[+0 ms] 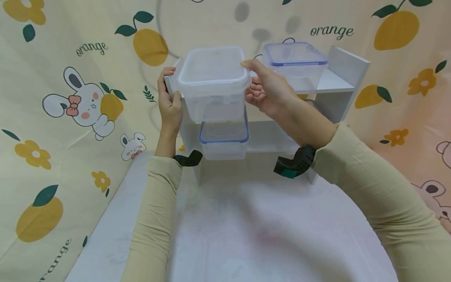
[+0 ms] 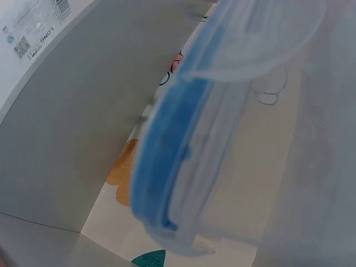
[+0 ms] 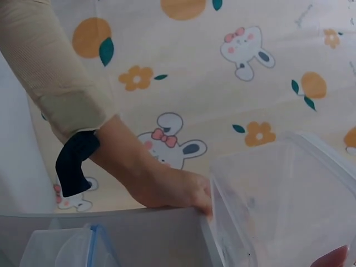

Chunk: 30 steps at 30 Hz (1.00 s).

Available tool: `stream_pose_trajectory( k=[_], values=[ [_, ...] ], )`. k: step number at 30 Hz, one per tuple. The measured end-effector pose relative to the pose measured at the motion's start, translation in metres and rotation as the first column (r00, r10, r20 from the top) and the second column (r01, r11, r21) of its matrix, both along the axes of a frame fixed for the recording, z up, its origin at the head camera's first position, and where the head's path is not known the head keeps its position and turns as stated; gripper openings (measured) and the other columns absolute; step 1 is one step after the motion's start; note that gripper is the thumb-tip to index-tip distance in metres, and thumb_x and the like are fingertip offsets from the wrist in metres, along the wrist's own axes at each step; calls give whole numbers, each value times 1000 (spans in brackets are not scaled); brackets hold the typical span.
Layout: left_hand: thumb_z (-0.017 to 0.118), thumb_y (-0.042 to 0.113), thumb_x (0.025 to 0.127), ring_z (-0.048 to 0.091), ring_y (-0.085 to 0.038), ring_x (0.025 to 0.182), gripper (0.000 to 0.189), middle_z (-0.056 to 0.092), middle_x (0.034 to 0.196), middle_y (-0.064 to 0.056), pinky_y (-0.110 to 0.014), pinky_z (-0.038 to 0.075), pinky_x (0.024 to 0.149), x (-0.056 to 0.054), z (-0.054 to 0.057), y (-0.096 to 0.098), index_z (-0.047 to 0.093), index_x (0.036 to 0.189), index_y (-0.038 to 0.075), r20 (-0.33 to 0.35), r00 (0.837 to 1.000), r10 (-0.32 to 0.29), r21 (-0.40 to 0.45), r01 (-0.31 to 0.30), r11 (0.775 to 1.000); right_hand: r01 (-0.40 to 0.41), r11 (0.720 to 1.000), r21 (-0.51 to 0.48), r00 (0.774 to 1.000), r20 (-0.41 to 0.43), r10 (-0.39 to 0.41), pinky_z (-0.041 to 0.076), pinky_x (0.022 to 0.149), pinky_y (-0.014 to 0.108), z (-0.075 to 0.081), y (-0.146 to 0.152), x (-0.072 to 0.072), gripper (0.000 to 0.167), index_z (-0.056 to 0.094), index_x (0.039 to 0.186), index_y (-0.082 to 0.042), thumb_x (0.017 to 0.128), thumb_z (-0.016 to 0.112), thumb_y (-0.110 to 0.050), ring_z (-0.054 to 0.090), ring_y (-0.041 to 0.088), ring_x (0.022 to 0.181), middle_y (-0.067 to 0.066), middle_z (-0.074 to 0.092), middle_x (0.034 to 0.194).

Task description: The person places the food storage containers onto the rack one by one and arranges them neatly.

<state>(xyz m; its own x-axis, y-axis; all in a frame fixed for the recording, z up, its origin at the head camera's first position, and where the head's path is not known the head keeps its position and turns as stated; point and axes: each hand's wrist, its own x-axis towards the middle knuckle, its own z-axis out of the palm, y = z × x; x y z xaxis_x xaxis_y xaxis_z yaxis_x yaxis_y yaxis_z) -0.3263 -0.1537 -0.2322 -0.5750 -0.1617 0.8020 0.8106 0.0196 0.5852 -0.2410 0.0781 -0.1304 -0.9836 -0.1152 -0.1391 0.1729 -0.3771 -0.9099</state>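
A clear food container [image 1: 215, 84] with a frosted white lid is at the upper left of a white shelf unit [image 1: 334, 80], its front jutting out. My right hand [image 1: 269, 86] holds it by the right side, thumb on the lid rim and the other fingers curled lower down. On the left, my left hand [image 1: 170, 102] grips the unit's side panel, thumb in front; the right wrist view also shows this left hand [image 3: 172, 186] at the panel. Directly below, a blue-rimmed food container [image 1: 224, 147] protrudes from the middle shelf; its blue edge [image 2: 167, 161] fills the left wrist view's middle.
Another food container [image 1: 296, 62] with a blue-edged lid stands on the unit's top at right. The unit stands on a white table [image 1: 225, 227] before a curtain [image 1: 134, 98] printed with oranges and rabbits. Each wrist carries a black camera mount [image 1: 296, 161].
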Motion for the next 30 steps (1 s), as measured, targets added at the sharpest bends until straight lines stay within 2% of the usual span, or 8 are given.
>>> stream_pose_trajectory(
  k=[8, 16, 21, 24, 30],
  values=[
    [29, -10, 83, 43, -6, 120, 48, 41, 133, 10, -25, 41, 99, -1, -1, -1, 39, 127, 5, 7, 1000, 2, 6, -2, 1000, 14, 999, 52, 1000, -14, -13, 47, 58, 15, -1, -4, -5, 46, 48, 119, -10, 85, 70, -32, 48, 11, 73, 4, 48, 101],
    [29, -9, 82, 41, -6, 120, 47, 42, 133, 8, -25, 39, 97, -1, -1, 0, 40, 126, 4, 4, 1000, 3, 13, -3, 1000, 52, 997, 49, 999, -20, -51, 45, 54, 16, -2, -9, -11, 37, 53, 105, -9, 84, 72, -33, 47, 11, 63, 4, 49, 88],
    [30, -11, 83, 41, -6, 119, 48, 41, 134, 7, -25, 38, 96, 0, 1, 1, 39, 128, 2, 27, 1000, 13, 14, -13, 1000, 76, 996, 36, 997, -29, -75, 40, 51, 17, -2, -12, -18, 31, 56, 95, -7, 83, 72, -31, 43, 11, 58, 3, 48, 78],
    [30, -11, 83, 41, -6, 118, 49, 40, 135, 5, -27, 38, 97, 4, 3, 3, 38, 130, 0, 46, 999, 13, 16, -13, 1000, 86, 996, 17, 996, -16, -85, 38, 50, 17, -1, -13, -21, 32, 55, 96, -9, 83, 73, -32, 41, 10, 59, 2, 45, 76],
    [31, -9, 81, 42, -6, 116, 47, 41, 132, 5, -31, 38, 98, 24, 13, 7, 39, 127, -1, 76, 997, 18, 16, -20, 1000, 103, 995, -7, 994, -19, -103, 35, 46, 16, -1, -17, -26, 31, 55, 89, -7, 83, 73, -32, 38, 10, 52, 1, 44, 67]
  ],
)
